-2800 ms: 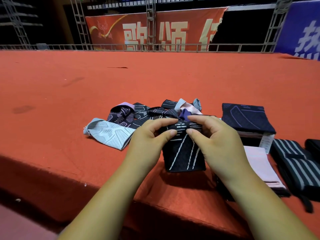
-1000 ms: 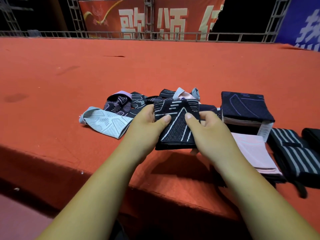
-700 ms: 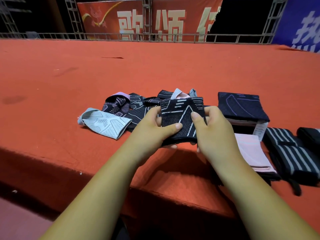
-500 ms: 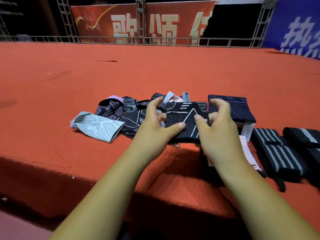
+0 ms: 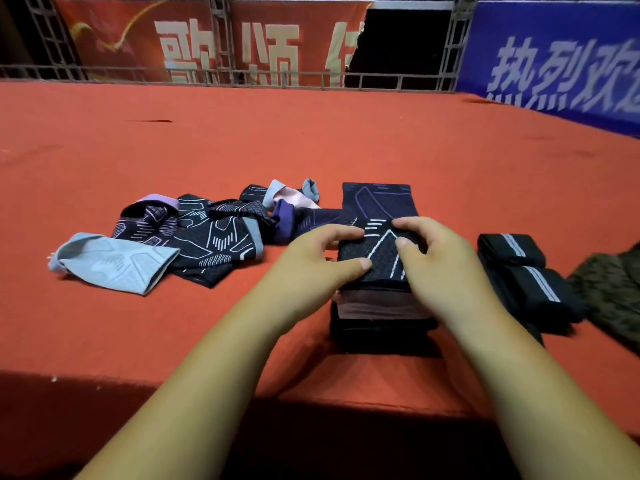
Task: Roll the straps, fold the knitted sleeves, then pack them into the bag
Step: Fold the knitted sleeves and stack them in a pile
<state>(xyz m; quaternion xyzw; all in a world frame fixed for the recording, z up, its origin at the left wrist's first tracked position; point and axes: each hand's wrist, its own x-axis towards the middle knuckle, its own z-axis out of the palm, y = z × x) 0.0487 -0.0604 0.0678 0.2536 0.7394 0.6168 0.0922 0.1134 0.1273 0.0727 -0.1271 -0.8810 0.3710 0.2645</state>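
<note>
Both hands are on a folded black sleeve (image 5: 381, 258) with white lines, which sits atop a stack (image 5: 379, 310) near the front edge of the red table (image 5: 311, 150). The left hand (image 5: 318, 261) grips the sleeve's left edge, thumb on top and fingers curled over the far corner. The right hand (image 5: 440, 261) grips the right side the same way, thumb pressed on the top face and fingers bent over the far edge. Below the sleeve the stack shows a pale pink layer, then dark layers down to the table; how many pieces lie there is hard to tell.

Just behind the stack lies a folded navy sleeve (image 5: 377, 200) with purple lines, flat on the table. To the left, a loose pile (image 5: 214, 230) of unfolded sleeves spreads out: black ones with white and lilac patterns, a purple one, a pink one. A light blue sleeve (image 5: 110, 261) lies at the pile's left end, its edge touching a black one.

Right of the stack, two rolled black straps (image 5: 519, 268) with grey stripes lie side by side, one behind the other. Past them, at the right edge of the view, part of a dark olive patterned thing (image 5: 609, 292) shows; it may be the bag, though too little is visible to say.

Beyond the table stand a metal railing (image 5: 207, 76), a red banner (image 5: 207, 39) and a blue banner (image 5: 554, 57) with pale characters.
</note>
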